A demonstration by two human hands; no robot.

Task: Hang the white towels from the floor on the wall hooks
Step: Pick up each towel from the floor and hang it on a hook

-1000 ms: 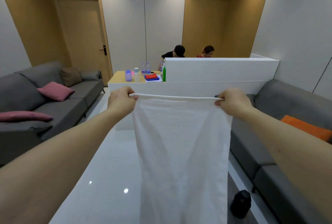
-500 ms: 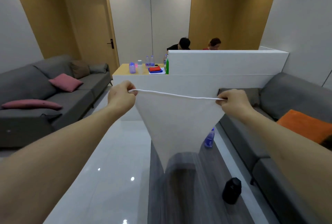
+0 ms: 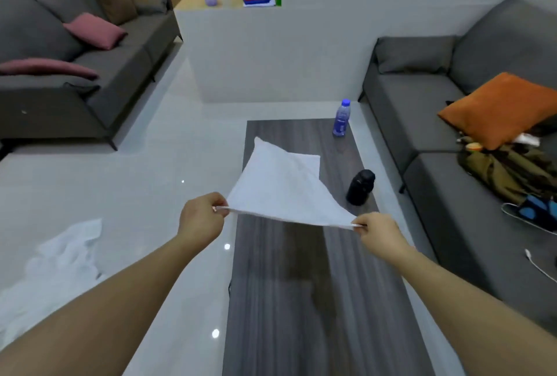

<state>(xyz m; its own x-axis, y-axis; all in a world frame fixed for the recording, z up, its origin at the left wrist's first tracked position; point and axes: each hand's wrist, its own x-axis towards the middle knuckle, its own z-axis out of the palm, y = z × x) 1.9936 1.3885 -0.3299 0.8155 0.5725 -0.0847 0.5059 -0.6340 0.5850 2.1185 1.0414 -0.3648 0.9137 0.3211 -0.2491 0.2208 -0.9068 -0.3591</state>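
A white towel [image 3: 280, 185] is stretched between my hands over a dark wooden coffee table [image 3: 304, 300], its far end spread flat toward the table top. My left hand [image 3: 202, 219] pinches the towel's near left corner. My right hand [image 3: 379, 232] pinches the near right corner. More white towels [image 3: 57, 264] lie crumpled on the glossy floor at the lower left. No wall hooks show in this view.
A black bottle [image 3: 360, 187] and a clear water bottle [image 3: 341, 118] stand on the table's right side. Grey sofas flank the room, left [image 3: 99, 74] and right [image 3: 470, 194], the right one holding an orange cushion [image 3: 497, 109] and clothes. A white counter [image 3: 271, 53] stands ahead.
My view has tilted down from the far wall to the table and floor. Both hands have lowered the towel, which now flares out forward over the table instead of hanging down.
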